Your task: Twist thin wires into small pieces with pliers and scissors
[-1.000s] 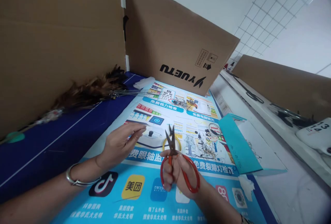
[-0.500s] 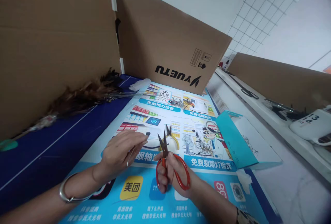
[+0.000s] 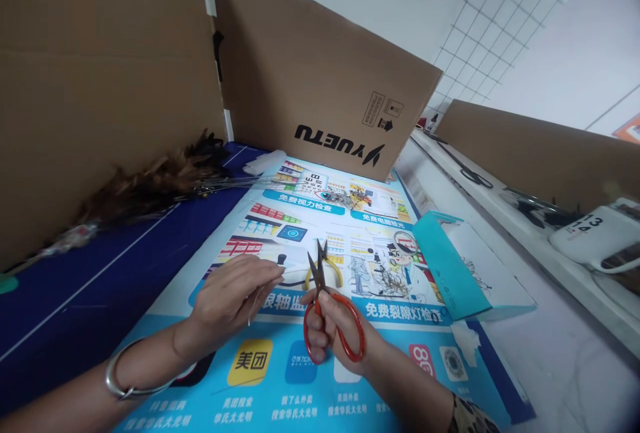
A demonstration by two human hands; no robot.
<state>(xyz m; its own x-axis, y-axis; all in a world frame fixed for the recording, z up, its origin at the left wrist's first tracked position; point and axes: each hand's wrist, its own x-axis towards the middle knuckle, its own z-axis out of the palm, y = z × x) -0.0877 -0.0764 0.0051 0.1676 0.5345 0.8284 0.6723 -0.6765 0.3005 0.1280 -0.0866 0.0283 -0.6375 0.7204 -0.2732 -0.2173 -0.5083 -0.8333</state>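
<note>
Scissors, one pair [image 3: 319,278]: pointed dark metal blades, smooth red looped handles, held over a flat printed sheet [image 3: 270,328], its far end meeting the brown cardboard panel [image 3: 320,73]. We note a gap between blades and left hand [image 3: 227,292]. We record right hand [image 3: 337,326] fingers curled around the loops; left fingertips pinching a thin pale strand [image 3: 250,317].

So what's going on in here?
A person has both hands above a printed sheet. The right hand holds red-handled scissors, which are open. The left hand, close by, pinches what looks like a thin strand. Yellow-handled pliers lie just beyond, feathers to the left, and a blue box to the right.
</note>
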